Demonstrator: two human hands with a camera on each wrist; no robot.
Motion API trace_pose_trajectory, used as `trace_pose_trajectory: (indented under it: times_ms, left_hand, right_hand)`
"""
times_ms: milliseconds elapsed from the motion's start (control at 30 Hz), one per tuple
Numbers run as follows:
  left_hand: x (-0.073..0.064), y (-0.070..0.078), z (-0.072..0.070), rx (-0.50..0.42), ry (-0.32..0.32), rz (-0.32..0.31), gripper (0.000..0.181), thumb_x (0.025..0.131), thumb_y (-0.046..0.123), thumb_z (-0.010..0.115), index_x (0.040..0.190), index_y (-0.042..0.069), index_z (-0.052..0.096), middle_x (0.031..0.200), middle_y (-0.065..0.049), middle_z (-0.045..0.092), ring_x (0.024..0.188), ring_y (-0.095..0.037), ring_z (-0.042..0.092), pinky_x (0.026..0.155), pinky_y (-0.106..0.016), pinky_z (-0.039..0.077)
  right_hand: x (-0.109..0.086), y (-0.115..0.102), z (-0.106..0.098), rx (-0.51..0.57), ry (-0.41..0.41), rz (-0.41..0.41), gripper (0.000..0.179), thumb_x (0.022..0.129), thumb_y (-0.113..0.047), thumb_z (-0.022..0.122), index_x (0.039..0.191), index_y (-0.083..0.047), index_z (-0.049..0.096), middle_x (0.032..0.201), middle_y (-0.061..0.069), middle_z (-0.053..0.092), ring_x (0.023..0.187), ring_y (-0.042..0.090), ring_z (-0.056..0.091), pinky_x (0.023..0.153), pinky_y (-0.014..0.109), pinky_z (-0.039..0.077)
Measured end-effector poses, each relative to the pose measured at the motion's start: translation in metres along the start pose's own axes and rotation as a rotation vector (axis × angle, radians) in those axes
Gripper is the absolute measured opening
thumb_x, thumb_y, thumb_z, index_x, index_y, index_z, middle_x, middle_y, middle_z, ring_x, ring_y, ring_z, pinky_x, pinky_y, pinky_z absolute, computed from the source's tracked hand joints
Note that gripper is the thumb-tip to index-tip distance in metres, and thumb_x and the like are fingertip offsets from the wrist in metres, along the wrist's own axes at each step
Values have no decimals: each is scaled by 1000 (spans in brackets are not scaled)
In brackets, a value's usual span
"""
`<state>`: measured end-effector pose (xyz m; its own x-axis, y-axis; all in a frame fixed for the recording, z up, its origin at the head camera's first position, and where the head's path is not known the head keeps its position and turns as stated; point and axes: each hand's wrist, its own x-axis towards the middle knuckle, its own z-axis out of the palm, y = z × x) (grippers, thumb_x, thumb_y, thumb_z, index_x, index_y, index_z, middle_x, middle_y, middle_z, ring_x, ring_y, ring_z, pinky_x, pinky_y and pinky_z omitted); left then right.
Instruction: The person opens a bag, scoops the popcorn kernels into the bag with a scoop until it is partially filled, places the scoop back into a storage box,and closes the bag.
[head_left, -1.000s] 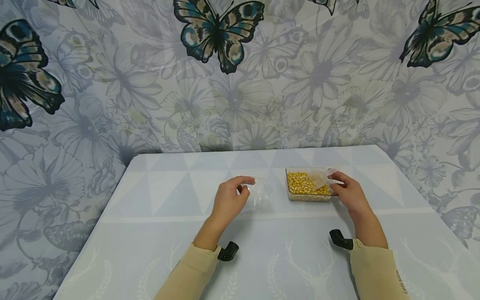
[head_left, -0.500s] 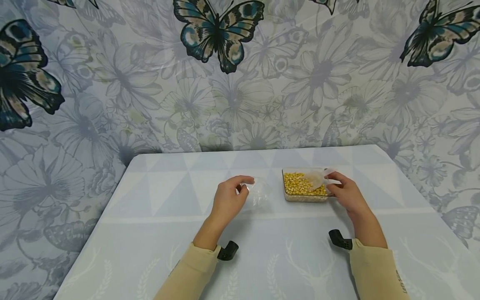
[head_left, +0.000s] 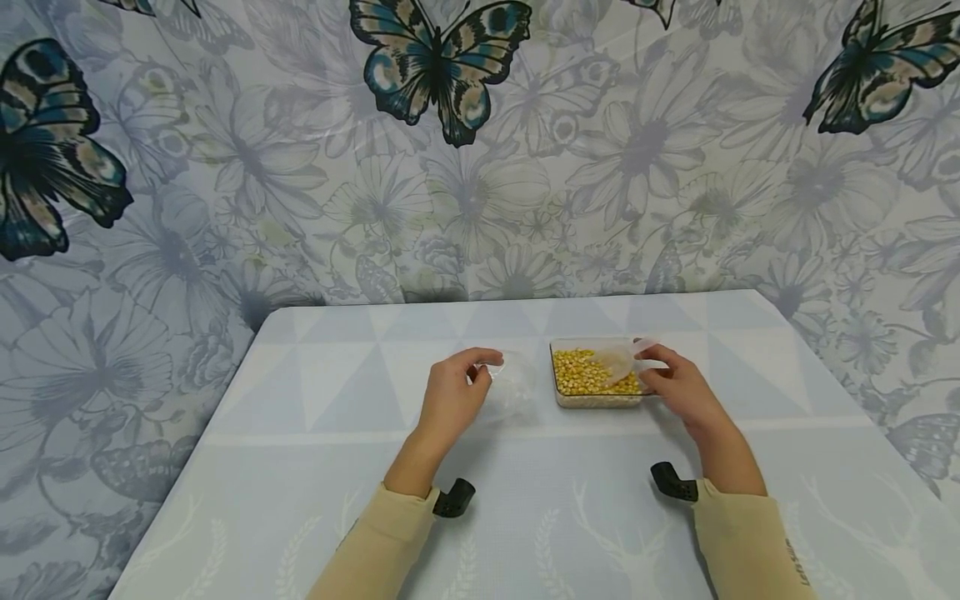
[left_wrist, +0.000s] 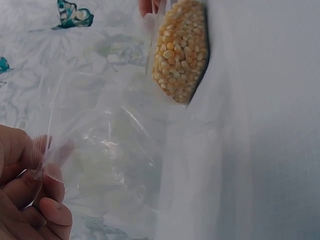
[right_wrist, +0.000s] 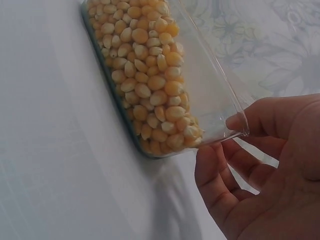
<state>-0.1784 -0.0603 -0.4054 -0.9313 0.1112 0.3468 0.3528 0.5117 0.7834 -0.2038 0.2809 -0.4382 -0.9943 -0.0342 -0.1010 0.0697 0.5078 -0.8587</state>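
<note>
My left hand [head_left: 453, 392] pinches the edge of a clear plastic bag [left_wrist: 115, 155] between thumb and fingers. The bag hangs limp to the right of that hand, its thin film creased. Right of the bag, a clear rectangular container [head_left: 600, 402] holds yellow corn kernels [right_wrist: 145, 75]. My right hand [head_left: 678, 387] grips the container at its right-hand corner, thumb and fingers at the rim in the right wrist view. Over the kernels by these fingers lies a pale translucent, scoop-shaped piece [head_left: 617, 360] in the head view.
The table [head_left: 525, 517] has a pale cover patterned with triangles and antlers. Behind its far edge rises a wall covering [head_left: 480, 208] with flowers and butterflies. A black wrist camera [head_left: 453, 498] sticks out from the left sleeve and another camera [head_left: 673, 482] from the right.
The right hand has slid the container of kernels to the left and slightly nearer, toward the bag. The left hand has shifted only a little left, still pinching the bag.
</note>
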Motion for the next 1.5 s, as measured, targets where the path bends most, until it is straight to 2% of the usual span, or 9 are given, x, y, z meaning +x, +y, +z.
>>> trace_pose_trajectory:
  times_ms: [167, 300, 400, 567, 767, 1000, 1233, 1500]
  left_hand:
    - [1, -2, -3, -1, 11, -15, 37, 91, -5, 50, 108, 13, 76, 100, -6, 77, 56, -12, 41, 45, -19, 27]
    - [2, -4, -5, -11, 20, -29, 39, 90, -5, 48, 108, 14, 76, 100, -5, 77, 51, -10, 35, 46, -19, 26]
    - [3, -5, -7, -11, 29, -55, 39, 90, -5, 48, 108, 16, 76, 81, -5, 74, 48, -9, 31, 47, -20, 25]
    - [5, -5, -10, 19, 53, -82, 39, 89, -4, 49, 106, 15, 78, 53, -3, 53, 45, -7, 26, 47, -22, 25]
    - [5, -6, -12, 8, 65, -89, 38, 90, -4, 50, 104, 17, 78, 50, -1, 52, 43, -5, 26, 44, -22, 25]
    - [6, -8, -15, 5, 67, -103, 38, 90, -4, 49, 106, 16, 78, 47, -1, 48, 43, -5, 25, 45, -22, 24]
    - [8, -11, -18, 12, 67, -103, 40, 89, -6, 49, 106, 15, 78, 60, -3, 64, 45, -6, 27, 46, -22, 25]
    - [9, -12, -20, 15, 59, -109, 40, 88, -6, 48, 107, 13, 77, 58, -7, 62, 45, -8, 28, 46, -21, 25]
  right_hand:
    - [-1, -3, 3, -7, -21, -32, 40, 102, -11, 49, 141, -2, 48, 151, 25, 41, 107, 19, 57, 79, 27, 55]
    - [-1, -4, 5, -9, -33, -43, 40, 103, -12, 49, 141, -3, 48, 151, 24, 40, 108, 22, 58, 79, 28, 55]
    - [-1, -5, 7, -4, -40, -45, 39, 103, -12, 49, 140, -3, 48, 151, 25, 39, 113, 31, 58, 79, 29, 55]
    - [0, -6, 11, -2, -49, -49, 41, 102, -11, 49, 142, -4, 47, 150, 26, 40, 113, 33, 58, 78, 30, 56]
    - [0, -9, 14, -10, -57, -50, 45, 102, -11, 51, 146, -6, 45, 149, 24, 42, 107, 22, 57, 78, 30, 56]
    - [-1, -11, 18, -1, -62, -58, 44, 102, -12, 51, 145, -5, 45, 148, 25, 42, 110, 29, 58, 77, 32, 56]
    - [-1, -13, 21, -16, -64, -57, 43, 101, -11, 53, 143, -6, 48, 147, 23, 44, 110, 30, 59, 76, 31, 55]
    - [0, -13, 26, -1, -82, -58, 43, 100, -10, 54, 143, -8, 48, 145, 22, 45, 108, 31, 59, 77, 31, 57]
